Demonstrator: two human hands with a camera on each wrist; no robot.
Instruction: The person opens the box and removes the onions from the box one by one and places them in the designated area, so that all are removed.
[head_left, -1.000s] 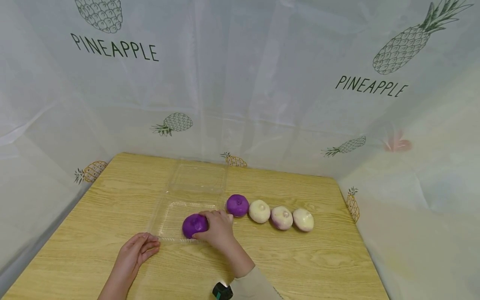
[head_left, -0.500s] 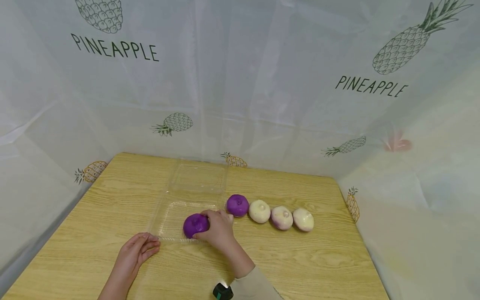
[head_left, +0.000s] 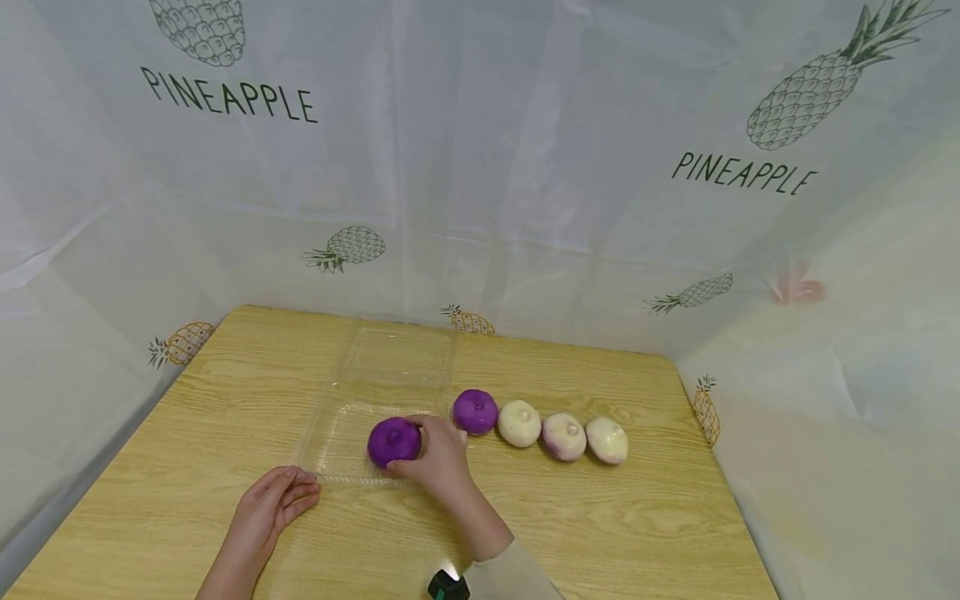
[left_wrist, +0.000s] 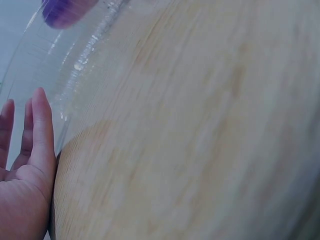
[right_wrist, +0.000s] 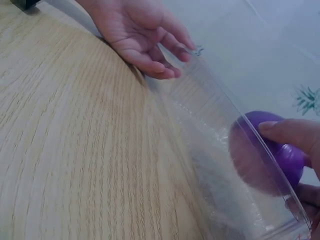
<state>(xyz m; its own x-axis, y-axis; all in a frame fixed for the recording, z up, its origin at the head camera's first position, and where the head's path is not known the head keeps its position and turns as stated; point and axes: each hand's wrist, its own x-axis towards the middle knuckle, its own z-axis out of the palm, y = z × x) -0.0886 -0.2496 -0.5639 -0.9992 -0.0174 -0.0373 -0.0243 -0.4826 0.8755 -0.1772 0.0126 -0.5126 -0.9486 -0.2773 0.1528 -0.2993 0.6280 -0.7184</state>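
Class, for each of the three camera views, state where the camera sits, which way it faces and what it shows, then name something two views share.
Head: above, facing forward and down at the wooden table; both forearms, left hand, right hand.
Left wrist: low by the left hand, facing along the clear plastic tray.
Right wrist: low, facing the purple round bun under the right hand's fingers; left hand opposite.
Shared: all three show the purple round bun and the tray.
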